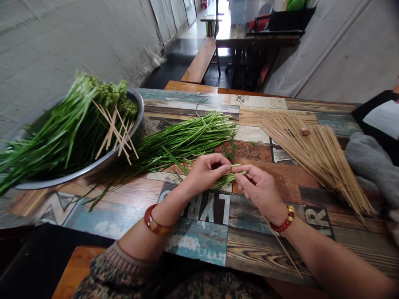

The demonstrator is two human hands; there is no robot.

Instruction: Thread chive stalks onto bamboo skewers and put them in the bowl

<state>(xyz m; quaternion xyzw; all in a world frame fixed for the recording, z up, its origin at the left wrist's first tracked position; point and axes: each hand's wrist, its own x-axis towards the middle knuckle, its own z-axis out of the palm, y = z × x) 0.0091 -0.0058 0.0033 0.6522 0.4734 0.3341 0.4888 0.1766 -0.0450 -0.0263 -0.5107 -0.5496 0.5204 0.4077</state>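
Note:
My left hand [204,173] pinches a few green chive stalks [227,180], their pale cut ends pointing right. Close against it, the fingertips of my right hand [260,189] are closed at those same ends. A thin bamboo skewer [282,245] runs from under my right hand down toward the table's near edge. It lines up with the pinching fingertips, though my hand hides its upper part. Just beyond my hands lies a loose pile of chives [190,135] on the patchwork-patterned table [199,243].
At left stands a large metal basin [141,112] heaped with chives [77,112], several skewers [116,133] sticking out. A fan of bamboo skewers [324,158] lies at right, beside a grey fuzzy thing [368,158]. A bench [201,60] and another table [258,40] are beyond.

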